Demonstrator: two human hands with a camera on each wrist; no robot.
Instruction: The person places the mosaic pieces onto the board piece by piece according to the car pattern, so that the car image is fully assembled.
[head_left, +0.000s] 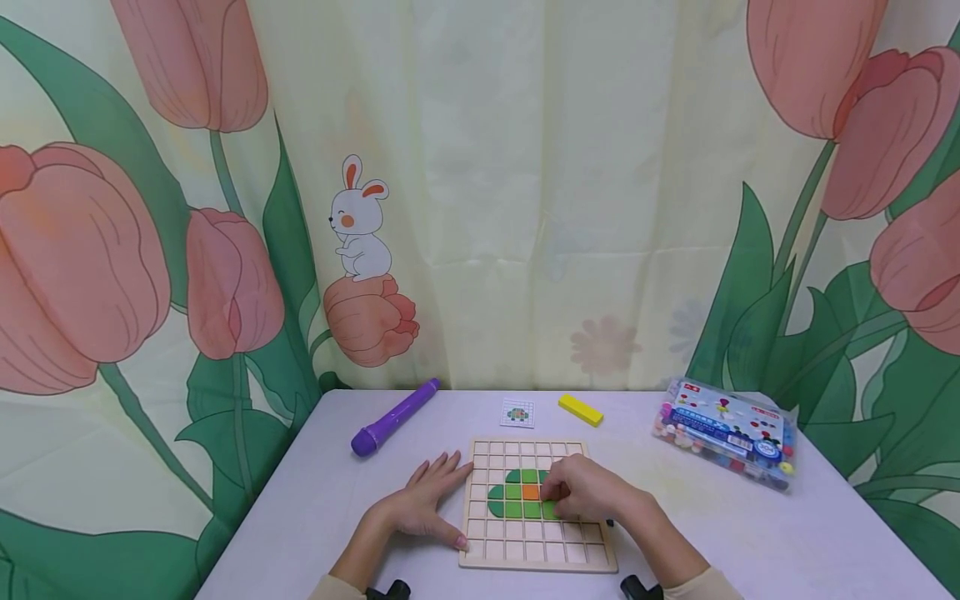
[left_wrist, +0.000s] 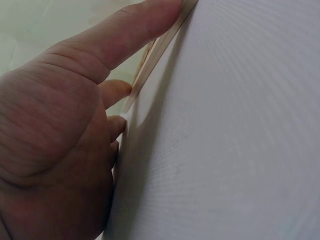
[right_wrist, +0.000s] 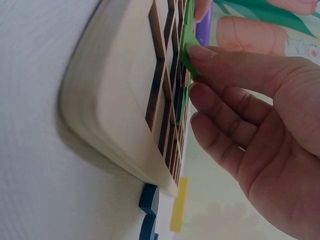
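A wooden grid board (head_left: pixel 487 552) lies on the table with green tiles (head_left: pixel 513 508) and an orange square tile (head_left: pixel 531 492) set in its cells. My left hand (head_left: pixel 420 502) is spread at the board's left side, thumb and fingertips against the wooden edge. Over the right part of the green shape, my right hand (head_left: pixel 588 490) pinches a green tile (right_wrist: pixel 189 56) between thumb and forefinger, tilted against the grid in the right wrist view. Its other fingers curl loosely beneath. The hand covers some of the cells in the head view.
Behind the board are a small picture card (head_left: pixel 517 413) and a yellow block (head_left: pixel 581 410). A purple microphone-shaped object (head_left: pixel 396 418) lies back left, a clear plastic box (head_left: pixel 727 433) of colourful pieces back right. Dark blue pieces (right_wrist: pixel 148 200) sit by the board's right edge.
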